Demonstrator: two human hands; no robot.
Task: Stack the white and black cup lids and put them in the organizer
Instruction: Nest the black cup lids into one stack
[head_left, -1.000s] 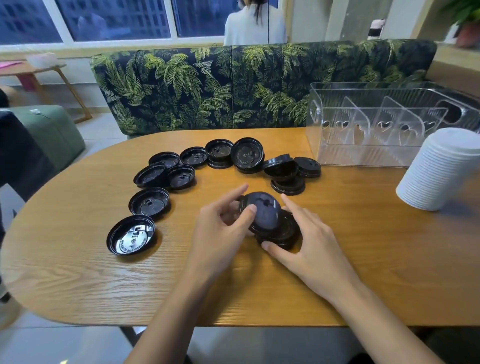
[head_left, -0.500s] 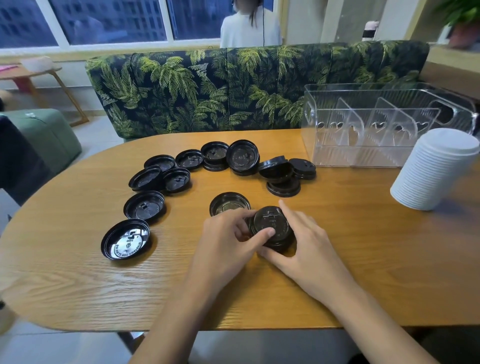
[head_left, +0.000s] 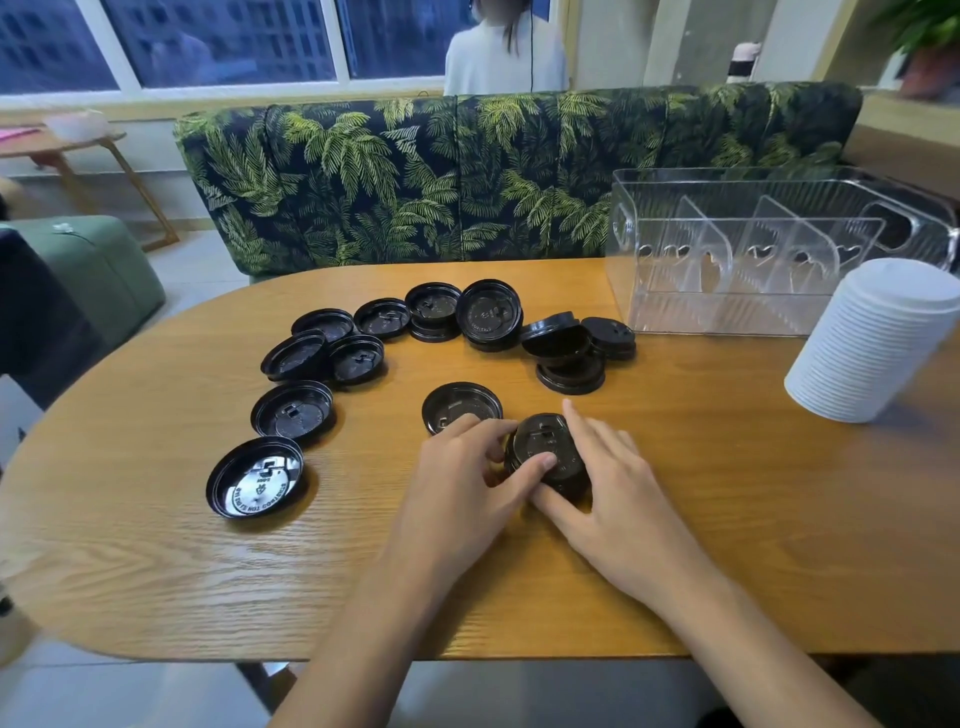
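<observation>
Squaring a short black lid stack (head_left: 545, 452) on the table (head_left: 753, 519), well in front of the clear organizer (head_left: 727, 312).
The left hand (head_left: 462, 483) grips its rim, thumb on top; the right hand (head_left: 618, 483) pinches the opposite side. Thin, light, slick plastic likely flexes and slips, so gripping the rims from both sides suits it. The white lid stack (head_left: 872, 343) stands just beside the organizer.

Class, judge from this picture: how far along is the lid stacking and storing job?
Done: the white lids stand stacked beside the organizer. In hand: the left hand and right hand hold a small black stack on the table. Left: many loose black lids to stack, and the organizer holds nothing yet.
</observation>
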